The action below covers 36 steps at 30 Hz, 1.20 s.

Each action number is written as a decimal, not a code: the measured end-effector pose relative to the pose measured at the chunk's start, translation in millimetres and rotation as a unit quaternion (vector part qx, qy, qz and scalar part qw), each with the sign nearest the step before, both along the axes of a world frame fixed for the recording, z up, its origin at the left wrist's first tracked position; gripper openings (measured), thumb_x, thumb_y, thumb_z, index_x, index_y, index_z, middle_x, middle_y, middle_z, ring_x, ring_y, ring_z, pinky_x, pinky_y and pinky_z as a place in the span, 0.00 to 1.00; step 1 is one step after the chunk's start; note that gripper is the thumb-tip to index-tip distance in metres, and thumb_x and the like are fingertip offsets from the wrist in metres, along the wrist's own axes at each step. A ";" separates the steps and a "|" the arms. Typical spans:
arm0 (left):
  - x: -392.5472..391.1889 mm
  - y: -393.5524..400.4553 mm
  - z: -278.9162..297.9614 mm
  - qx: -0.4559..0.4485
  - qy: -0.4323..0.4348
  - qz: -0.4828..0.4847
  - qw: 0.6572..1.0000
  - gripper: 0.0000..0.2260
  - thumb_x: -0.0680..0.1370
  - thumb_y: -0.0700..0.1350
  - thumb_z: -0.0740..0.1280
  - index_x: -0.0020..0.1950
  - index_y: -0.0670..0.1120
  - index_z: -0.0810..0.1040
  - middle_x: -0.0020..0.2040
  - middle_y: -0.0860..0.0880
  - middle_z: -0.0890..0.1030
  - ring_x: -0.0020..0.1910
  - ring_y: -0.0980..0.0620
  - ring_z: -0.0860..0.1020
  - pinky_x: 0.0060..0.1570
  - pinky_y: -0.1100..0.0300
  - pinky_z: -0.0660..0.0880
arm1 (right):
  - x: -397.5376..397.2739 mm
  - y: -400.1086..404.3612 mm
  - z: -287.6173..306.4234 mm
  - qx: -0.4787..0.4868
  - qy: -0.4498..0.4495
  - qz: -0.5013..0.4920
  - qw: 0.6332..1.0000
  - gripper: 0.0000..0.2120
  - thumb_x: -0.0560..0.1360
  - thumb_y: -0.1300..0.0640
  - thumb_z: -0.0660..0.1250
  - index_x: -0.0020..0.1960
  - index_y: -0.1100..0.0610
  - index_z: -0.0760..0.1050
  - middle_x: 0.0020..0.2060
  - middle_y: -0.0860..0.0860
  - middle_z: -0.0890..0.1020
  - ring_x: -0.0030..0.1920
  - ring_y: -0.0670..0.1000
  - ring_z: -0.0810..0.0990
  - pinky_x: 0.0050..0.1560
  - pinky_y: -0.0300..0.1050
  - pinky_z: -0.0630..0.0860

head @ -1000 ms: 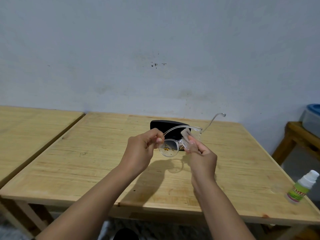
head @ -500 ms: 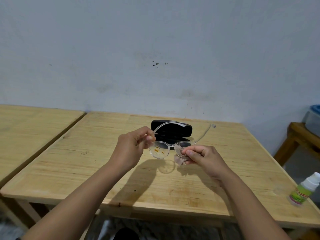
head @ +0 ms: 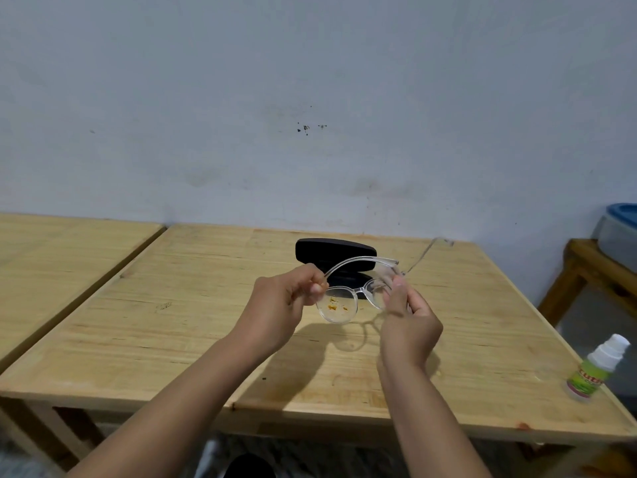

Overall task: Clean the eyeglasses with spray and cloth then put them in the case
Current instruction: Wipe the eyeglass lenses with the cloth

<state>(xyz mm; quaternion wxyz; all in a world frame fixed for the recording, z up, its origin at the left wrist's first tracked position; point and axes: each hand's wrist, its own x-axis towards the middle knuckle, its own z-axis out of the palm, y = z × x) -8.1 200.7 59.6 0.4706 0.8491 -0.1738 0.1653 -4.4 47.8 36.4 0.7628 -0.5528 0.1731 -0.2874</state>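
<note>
Far to the left of your fingers, a second wooden table [head: 62, 250] stands edge to edge with the table [head: 172, 339] you are working over.

Your left hand [head: 279, 308] is raised above the tabletop, with its fingers curled and the thumb and forefinger pinching the eyeglasses [head: 355, 294] at the left corner of the clear frame, where the temple arm hinges. Just to the right of those fingertips hangs the left lens, carrying several small orange-yellow specks. The temple arm arches up and to the right from your pinch, passing in front of the black case [head: 336, 253]. That case lies on the table beyond both sets of fingers, between them as you see it, and you cannot tell from here whether its lid is fully closed.

Your right hand [head: 410, 319] holds the right lens side of the frame, fingers curled around it with the thumb pointing upward along the lens. The cloth is not clearly visible in that grip; something pale blurs at the lens near your thumb tip, too faint to name. The other temple arm reaches up and away to the right of your thumb.

Well to the right of your right fingers, near the table's front right corner, the spray bottle [head: 596, 370] stands with a white nozzle and green label. Beyond it, a wooden stand [head: 586, 267] carries a grey tub with a blue lid [head: 620, 232].
</note>
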 end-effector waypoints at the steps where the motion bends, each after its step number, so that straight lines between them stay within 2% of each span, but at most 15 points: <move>1: -0.4 -1.7 -0.7 0.004 -0.005 0.000 1.000 0.24 0.75 0.29 0.58 0.35 0.60 0.72 0.41 0.45 0.83 0.47 0.53 0.83 0.51 0.59 0.79 | 2.3 1.4 1.6 0.032 -0.003 -0.010 0.999 0.10 0.77 0.58 0.64 0.42 0.45 0.79 0.39 0.38 0.83 0.45 0.41 0.83 0.47 0.33 0.77; 4: 0.8 -4.7 -1.6 0.017 -0.014 -0.001 1.000 0.21 0.74 0.27 0.57 0.40 0.55 0.72 0.41 0.47 0.83 0.47 0.52 0.82 0.51 0.52 0.79 | 8.4 1.7 5.0 0.127 -0.021 -0.004 0.992 0.07 0.76 0.60 0.65 0.44 0.53 0.81 0.42 0.46 0.85 0.43 0.41 0.84 0.43 0.29 0.78; 6: 2.7 -5.1 -1.4 0.024 -0.025 -0.001 0.999 0.20 0.73 0.27 0.57 0.41 0.55 0.71 0.41 0.48 0.82 0.47 0.50 0.82 0.49 0.50 0.78 | 11.7 0.5 4.5 0.151 -0.027 0.015 0.988 0.06 0.76 0.61 0.65 0.47 0.58 0.81 0.45 0.51 0.85 0.43 0.43 0.84 0.43 0.29 0.78; 8: 4.3 -4.5 -0.3 0.032 -0.035 0.003 0.999 0.20 0.73 0.27 0.57 0.42 0.55 0.71 0.42 0.48 0.83 0.46 0.51 0.82 0.48 0.53 0.77 | 14.6 -1.8 2.5 0.150 -0.030 0.035 0.988 0.08 0.76 0.61 0.66 0.52 0.63 0.80 0.47 0.53 0.85 0.42 0.44 0.84 0.43 0.29 0.78; 10: 5.6 -3.6 1.4 0.036 -0.045 0.006 0.998 0.20 0.73 0.27 0.58 0.43 0.55 0.71 0.43 0.47 0.83 0.45 0.53 0.82 0.46 0.62 0.76 | 18.0 -4.1 0.9 0.129 -0.033 0.055 0.990 0.10 0.75 0.62 0.66 0.54 0.65 0.80 0.46 0.54 0.85 0.40 0.44 0.84 0.43 0.31 0.78; 14: 8.2 -1.1 5.7 0.050 -0.053 0.014 0.997 0.18 0.73 0.27 0.58 0.43 0.51 0.72 0.42 0.46 0.83 0.44 0.56 0.81 0.39 0.74 0.69 | 20.8 -6.1 -0.7 0.063 -0.041 0.118 0.990 0.07 0.75 0.61 0.66 0.50 0.62 0.81 0.50 0.55 0.84 0.49 0.50 0.84 0.47 0.37 0.79; 16: 9.4 1.3 7.3 0.052 -0.052 0.020 0.997 0.18 0.73 0.27 0.59 0.43 0.52 0.72 0.42 0.47 0.83 0.44 0.55 0.81 0.38 0.75 0.68 | 20.1 -8.5 -1.2 0.030 -0.040 0.160 0.986 0.06 0.75 0.61 0.66 0.46 0.59 0.82 0.46 0.51 0.86 0.48 0.50 0.84 0.48 0.40 0.78; 18: 9.4 4.1 9.2 0.049 -0.050 0.023 0.997 0.19 0.73 0.27 0.58 0.42 0.54 0.71 0.43 0.46 0.83 0.44 0.55 0.81 0.40 0.73 0.69 | 20.8 -12.5 -1.2 0.001 -0.034 0.200 0.979 0.06 0.75 0.60 0.67 0.47 0.61 0.82 0.47 0.50 0.86 0.45 0.46 0.84 0.51 0.43 0.78; 20: 8.8 7.4 10.6 0.049 -0.049 0.023 0.997 0.19 0.73 0.27 0.58 0.42 0.54 0.71 0.43 0.46 0.83 0.44 0.54 0.81 0.42 0.69 0.71 | 23.8 -18.0 -1.4 -0.031 -0.028 0.233 0.972 0.07 0.74 0.60 0.68 0.48 0.63 0.81 0.51 0.54 0.84 0.44 0.48 0.83 0.51 0.43 0.77; 23: 7.7 12.8 11.8 0.041 -0.043 0.025 0.998 0.22 0.73 0.28 0.57 0.39 0.57 0.72 0.43 0.46 0.84 0.43 0.53 0.82 0.43 0.63 0.75 | 25.2 -26.7 1.3 -0.075 -0.025 0.289 0.954 0.05 0.74 0.61 0.68 0.44 0.59 0.83 0.47 0.57 0.85 0.44 0.51 0.81 0.50 0.44 0.76; 26: 6.6 17.1 13.6 0.022 -0.038 0.031 0.999 0.26 0.73 0.28 0.57 0.36 0.62 0.71 0.41 0.46 0.84 0.43 0.55 0.83 0.46 0.55 0.77 | 23.9 -35.9 4.9 -0.131 -0.018 0.338 0.932 0.08 0.74 0.62 0.67 0.38 0.55 0.83 0.40 0.55 0.84 0.44 0.52 0.78 0.50 0.48 0.73; 29: 5.8 18.9 14.0 0.003 -0.032 0.045 0.998 0.25 0.74 0.28 0.58 0.36 0.62 0.72 0.41 0.46 0.84 0.40 0.60 0.82 0.45 0.58 0.76 | 21.7 -43.7 8.9 -0.181 -0.016 0.381 0.906 0.09 0.73 0.61 0.68 0.36 0.55 0.83 0.35 0.50 0.85 0.44 0.52 0.80 0.49 0.46 0.75; 33: 5.3 19.5 14.9 -0.005 -0.027 0.058 0.998 0.23 0.75 0.29 0.59 0.36 0.58 0.72 0.42 0.48 0.85 0.39 0.61 0.82 0.39 0.71 0.73 | 14.6 -53.3 10.7 -0.239 -0.019 0.411 0.879 0.06 0.67 0.52 0.70 0.37 0.54 0.83 0.33 0.49 0.82 0.36 0.46 0.77 0.40 0.36 0.74; 36: 6.5 22.4 16.6 -0.025 -0.022 0.065 0.997 0.23 0.76 0.29 0.59 0.36 0.58 0.72 0.42 0.47 0.85 0.40 0.58 0.83 0.42 0.69 0.74 | 11.9 -60.0 8.7 -0.205 -0.021 0.423 0.882 0.07 0.64 0.53 0.74 0.38 0.55 0.84 0.31 0.48 0.82 0.34 0.45 0.76 0.38 0.34 0.74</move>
